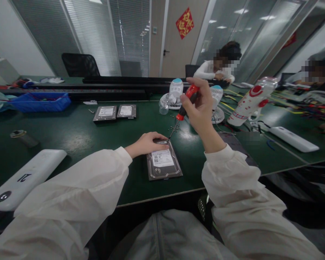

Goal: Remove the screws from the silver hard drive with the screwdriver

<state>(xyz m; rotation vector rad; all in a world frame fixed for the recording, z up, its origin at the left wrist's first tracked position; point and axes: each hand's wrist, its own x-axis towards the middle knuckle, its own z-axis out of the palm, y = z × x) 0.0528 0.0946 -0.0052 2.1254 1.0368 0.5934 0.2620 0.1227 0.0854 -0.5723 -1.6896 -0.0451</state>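
Note:
A hard drive point(164, 162) with a white label lies flat on the green table in front of me. My left hand point(148, 143) grips its far end, the thumb across the top and the fingers along the far left edge. In my right hand point(199, 108) is a red and black screwdriver point(181, 112), held by its handle. It tilts down to the left, and its tip meets the drive's far right corner. Several small screws point(174, 128) are scattered just beyond the drive.
Two more hard drives point(105, 112) point(126, 111) lie farther back. At left are a blue tray point(43, 102), a metal cylinder point(24, 138) and a long white device point(29, 177). Small white fans point(176, 88) and a patterned bottle point(250, 103) stand behind my right hand. Two people sit across and right.

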